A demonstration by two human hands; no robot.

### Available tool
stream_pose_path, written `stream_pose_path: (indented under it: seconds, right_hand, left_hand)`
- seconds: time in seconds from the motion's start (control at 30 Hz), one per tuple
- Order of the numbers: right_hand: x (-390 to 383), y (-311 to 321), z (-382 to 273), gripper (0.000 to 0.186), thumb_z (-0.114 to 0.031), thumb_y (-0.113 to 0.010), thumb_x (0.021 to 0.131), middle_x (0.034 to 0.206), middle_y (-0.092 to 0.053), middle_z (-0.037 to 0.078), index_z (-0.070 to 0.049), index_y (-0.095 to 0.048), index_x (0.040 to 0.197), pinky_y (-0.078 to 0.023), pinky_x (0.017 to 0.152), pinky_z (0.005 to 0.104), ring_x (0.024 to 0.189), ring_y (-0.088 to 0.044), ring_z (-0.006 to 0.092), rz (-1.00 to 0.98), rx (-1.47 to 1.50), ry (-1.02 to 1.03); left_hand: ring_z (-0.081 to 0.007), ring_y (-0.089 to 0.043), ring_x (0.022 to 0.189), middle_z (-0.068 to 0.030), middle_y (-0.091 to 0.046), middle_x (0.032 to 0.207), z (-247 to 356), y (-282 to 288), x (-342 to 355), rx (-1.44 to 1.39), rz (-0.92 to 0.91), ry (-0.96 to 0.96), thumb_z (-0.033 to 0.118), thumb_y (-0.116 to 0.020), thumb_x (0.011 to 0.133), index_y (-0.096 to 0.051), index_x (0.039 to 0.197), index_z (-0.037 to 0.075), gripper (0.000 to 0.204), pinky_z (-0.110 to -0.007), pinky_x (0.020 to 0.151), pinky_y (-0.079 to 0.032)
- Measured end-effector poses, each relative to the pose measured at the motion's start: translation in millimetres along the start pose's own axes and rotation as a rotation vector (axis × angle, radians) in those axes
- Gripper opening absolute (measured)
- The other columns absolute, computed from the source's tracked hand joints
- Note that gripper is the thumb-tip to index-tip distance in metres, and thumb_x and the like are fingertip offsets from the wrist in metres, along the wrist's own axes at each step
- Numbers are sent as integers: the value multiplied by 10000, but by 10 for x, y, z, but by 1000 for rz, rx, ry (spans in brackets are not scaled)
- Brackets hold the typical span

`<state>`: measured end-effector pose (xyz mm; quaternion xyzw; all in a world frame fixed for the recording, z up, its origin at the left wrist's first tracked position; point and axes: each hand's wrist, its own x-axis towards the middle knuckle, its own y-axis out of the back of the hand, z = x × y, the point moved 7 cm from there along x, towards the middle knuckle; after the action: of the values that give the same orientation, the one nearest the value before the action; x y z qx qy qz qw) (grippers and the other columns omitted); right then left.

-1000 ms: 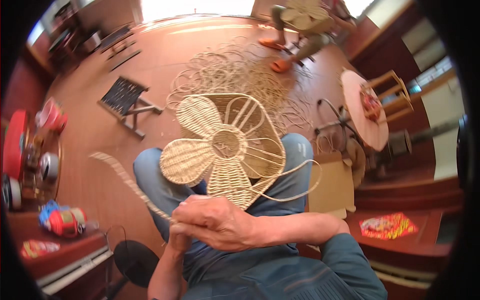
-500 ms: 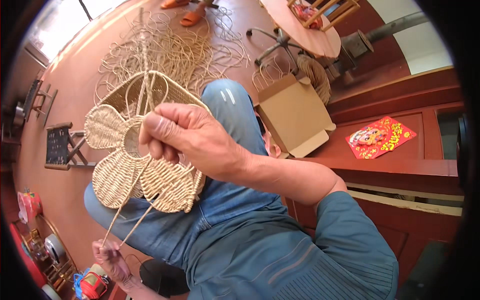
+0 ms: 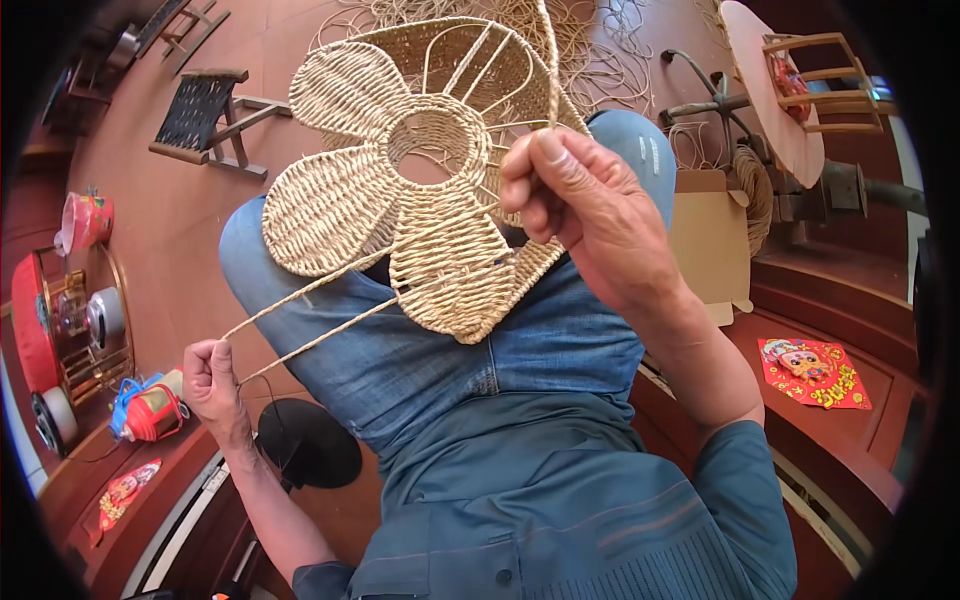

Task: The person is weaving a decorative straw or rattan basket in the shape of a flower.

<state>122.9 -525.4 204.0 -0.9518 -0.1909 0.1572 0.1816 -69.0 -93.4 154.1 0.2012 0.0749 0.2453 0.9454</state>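
A flower-shaped piece of woven straw cord (image 3: 345,205) lies over my lap, on a woven basket (image 3: 405,50). It has an open ring in its middle and three filled petals; on its far right side, bare wire loops (image 3: 487,70) stand unfilled. My right hand (image 3: 590,195) is pinched at the ring's right edge, closed on a cord (image 3: 551,60) that runs up out of view. Off to the lower left, my left hand (image 3: 217,385) holds a loop of straw cord (image 3: 300,290), both strands stretched taut from the nearest petal.
Tangled loose cord (image 3: 600,50) spreads over the floor beyond the basket. A folding stool (image 3: 205,115) stands at the left, with a red lantern-like item (image 3: 150,412) lower down. Right of my knee are a cardboard box (image 3: 705,235) and a red card (image 3: 812,375) on a wooden surface.
The view has swung, shifting the scene rightward and bringing the flower piece more fully into sight. My right hand has moved off the ring's front to its right side; my left still stretches the cord.
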Motion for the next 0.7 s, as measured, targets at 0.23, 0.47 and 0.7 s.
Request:
stream_pose_path:
  seconds: [0.23,0.47,0.7]
  right_hand:
    - [-157,94,-14,186,-127,-618,1117,888,-714,13,2,-715,1208,-519,671,241,743,-616,49,99,-597,119]
    - [-402,154,271,275,48,-659,986,1010,-751,50,-12,-654,1254,-493,640,242,670,-574,45,138,-760,-4]
    - [-488,191,376,284,21,-726,990,1005,-719,-11,-17,-651,1261,-484,672,187,728,-566,-5,185,-793,-2]
  left_hand:
    - [21,-325,538,104,-462,711,-321,156,28,-196,97,45,205,-713,1110,-645,1010,95,163,-205,463,-204]
    - [21,-321,524,108,-435,706,-399,110,49,-280,118,101,236,-701,1120,-643,1006,102,185,-206,451,-213]
    - [19,-305,525,120,-407,682,-344,74,142,-284,142,108,248,-708,1116,-651,1016,105,184,-209,455,-211]
